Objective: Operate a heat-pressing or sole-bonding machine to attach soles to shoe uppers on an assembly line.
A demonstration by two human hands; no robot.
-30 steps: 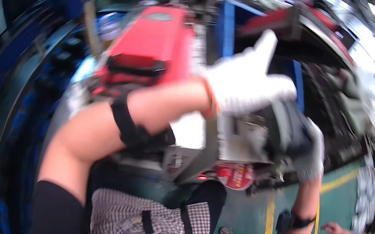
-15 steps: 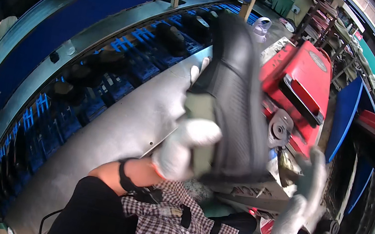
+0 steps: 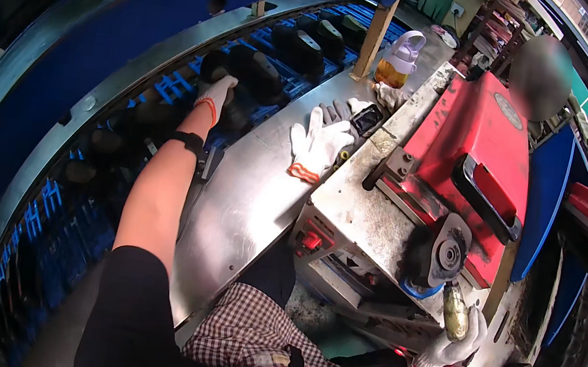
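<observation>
My left hand (image 3: 217,98), in a white glove, reaches over the conveyor at the left. Its fingers are closed at a dark shoe (image 3: 214,66), of which only a rounded part shows in shadow. Another black shoe (image 3: 256,74) lies just to its right. My right hand (image 3: 459,345), also gloved, is wrapped round the lower end of a handle (image 3: 455,313) bound in shiny yellowish tape. That handle sticks out below a round black part (image 3: 447,248) at the front of the red-covered machine (image 3: 478,147).
A metal worktop (image 3: 245,203) curves between conveyor and machine. On it lie a spare white glove (image 3: 319,145) and a small black box-shaped item (image 3: 367,120). A bottle of amber liquid (image 3: 396,65) stands by a wooden post (image 3: 375,39). The machine front has a red knob (image 3: 310,241).
My left hand has gone from in front of me, where it held a black boot, out left to the conveyor. My right hand has lowered and closed round the taped handle.
</observation>
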